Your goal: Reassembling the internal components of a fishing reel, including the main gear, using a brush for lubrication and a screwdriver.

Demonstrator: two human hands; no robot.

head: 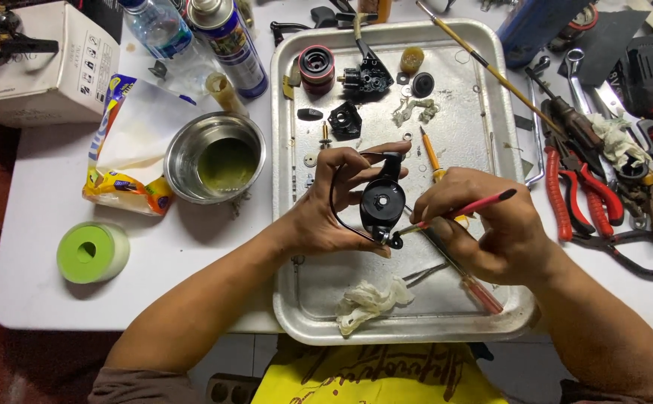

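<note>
We count one rectangular metal tray [483,120], one round steel bowl [192,150] of green liquid, one roll of pale green tape [92,252], one white cardboard box [38,67], one clear plastic bottle [156,26] and one blue spray can [229,41]. We see two crumpled white tissue wads [371,299] [415,111], and one pair of red-handled pliers [577,196].

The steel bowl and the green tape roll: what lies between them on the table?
In the head view, a crumpled yellow and blue wrapper lies between the steel bowl and the green tape roll; the white table there is otherwise bare.
</note>
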